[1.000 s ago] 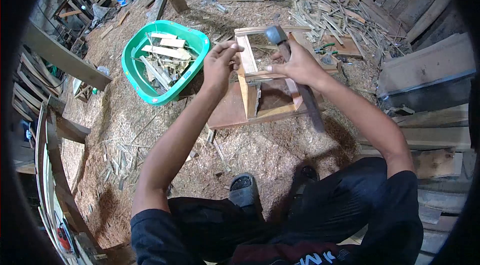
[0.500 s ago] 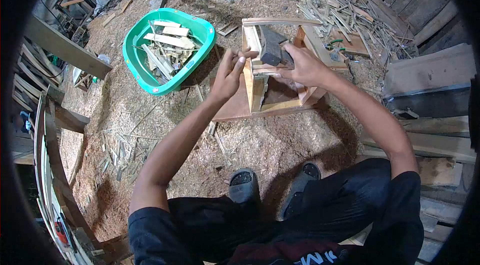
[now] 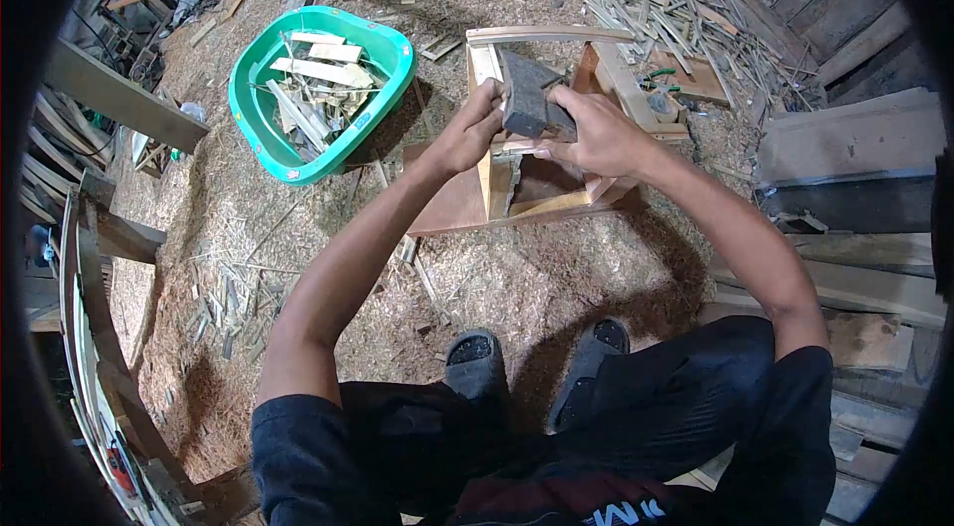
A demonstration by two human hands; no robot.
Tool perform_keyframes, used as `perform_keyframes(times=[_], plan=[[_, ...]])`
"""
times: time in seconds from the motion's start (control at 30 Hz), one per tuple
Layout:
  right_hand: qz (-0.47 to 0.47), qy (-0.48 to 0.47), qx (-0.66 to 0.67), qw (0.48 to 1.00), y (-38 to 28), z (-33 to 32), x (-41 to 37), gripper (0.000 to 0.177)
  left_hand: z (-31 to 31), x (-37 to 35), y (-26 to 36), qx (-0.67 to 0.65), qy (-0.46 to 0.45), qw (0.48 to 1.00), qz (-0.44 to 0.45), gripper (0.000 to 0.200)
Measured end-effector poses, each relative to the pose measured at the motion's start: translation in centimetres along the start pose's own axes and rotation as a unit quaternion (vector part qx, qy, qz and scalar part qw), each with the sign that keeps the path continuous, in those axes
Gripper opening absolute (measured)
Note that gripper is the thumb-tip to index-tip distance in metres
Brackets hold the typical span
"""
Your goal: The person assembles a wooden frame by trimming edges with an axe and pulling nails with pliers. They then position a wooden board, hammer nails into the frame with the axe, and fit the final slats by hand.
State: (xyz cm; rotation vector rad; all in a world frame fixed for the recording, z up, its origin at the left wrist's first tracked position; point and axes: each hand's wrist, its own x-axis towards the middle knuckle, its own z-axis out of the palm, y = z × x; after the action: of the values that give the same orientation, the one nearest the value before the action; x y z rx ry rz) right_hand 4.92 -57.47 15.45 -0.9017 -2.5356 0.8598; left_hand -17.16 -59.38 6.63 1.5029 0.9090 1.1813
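Dark grey, block-shaped tool: above the near left part of the frame, between the two hands; its long upper edge slopes from far left to near right.
Right hand: closed around the tool's right side, fingers at the far edge and near end; the nearer hand, in full contact.
Left hand: fingers bent and bunched at the tool's left edge, touching or just beside it; whether they pinch a small piece cannot be told.
Open, box-like frame of pale wood strips: below and beyond the hands, its far rail running left to right.
Flat, reddish-brown board: under the frame, projecting to its left.
Green plastic tub: left of the frame, apart from it, holding pale wood offcuts.
Green-handled hand tool: right of the frame, on the far side; type not clear.
Floor: strewn with wood shavings.
Hidden: the block-shaped tool's handle, if any; the left fingertips; the frame's rail behind the tool.
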Motion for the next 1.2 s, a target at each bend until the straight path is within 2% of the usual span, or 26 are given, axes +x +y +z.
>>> perform_keyframes(times=[0.1, 0.3, 0.37, 0.47, 0.53, 0.57, 0.67, 0.77, 0.87, 0.97, 1.07, 1.1, 1.2], plan=[[0.007, -0.009, 0.008, 1.000, -0.2, -0.3, -0.1, 0.058, 0.0, 0.2, -0.2, -0.036, 0.003, 0.998, -0.045, 0.016], [0.013, -0.010, 0.013, 1.000, -0.1, -0.3, 0.0, 0.063, 0.5, 0.0, -0.4, -0.015, 0.024, 0.999, 0.025, 0.013], [0.014, -0.009, 0.024, 1.000, 1.0, 0.0, 0.2, 0.067, 0.3, -0.3, -0.9, -0.019, 0.031, 0.999, 0.019, 0.012], [0.110, -0.007, 0.067, 0.992, 1.3, 0.2, 0.9, 0.072, 1.1, -0.6, -0.2, -0.023, 0.043, 0.998, 0.042, 0.012], [0.133, 0.016, 0.083, 0.988, -0.1, -0.2, 1.3, 0.073, 1.3, -0.9, 0.3, 0.012, 0.059, 0.997, 0.045, 0.014], [0.145, 0.028, 0.091, 0.985, -0.7, -0.2, 1.4, 0.074, 1.5, -1.1, 0.5, 0.032, 0.076, 0.996, 0.019, 0.015], [0.140, 0.047, 0.096, 0.984, -0.8, 0.7, 1.6, 0.073, 1.8, -1.4, 0.5, 0.026, 0.097, 0.994, 0.033, 0.015], [0.161, 0.038, -0.042, 0.985, -1.3, 1.5, 1.6, 0.077, 1.6, -1.4, -0.1, -0.011, 0.080, 0.995, 0.054, 0.015], [0.127, 0.019, -0.056, 0.990, -1.5, 1.6, 1.4, 0.082, 1.6, -1.8, -0.4, 0.090, 0.125, 0.986, 0.057, 0.012], [0.152, -0.011, -0.046, 0.987, -1.9, 1.5, 1.2, 0.084, 1.8, -2.2, 1.0, 0.002, 0.177, 0.984, -0.003, 0.008], [0.140, -0.003, -0.039, 0.989, -1.4, 1.8, 1.2, 0.083, 0.4, -1.9, 1.4, -0.037, 0.257, 0.965, 0.036, 0.009], [0.142, -0.005, -0.038, 0.989, -1.5, 1.7, 1.3, 0.083, -0.3, -2.1, 1.5, -0.053, 0.263, 0.962, 0.045, 0.009], [0.121, 0.010, -0.040, 0.992, -1.3, 1.8, 1.1, 0.080, -1.0, -4.2, 4.7, -0.056, 0.213, 0.974, -0.044, 0.012]])
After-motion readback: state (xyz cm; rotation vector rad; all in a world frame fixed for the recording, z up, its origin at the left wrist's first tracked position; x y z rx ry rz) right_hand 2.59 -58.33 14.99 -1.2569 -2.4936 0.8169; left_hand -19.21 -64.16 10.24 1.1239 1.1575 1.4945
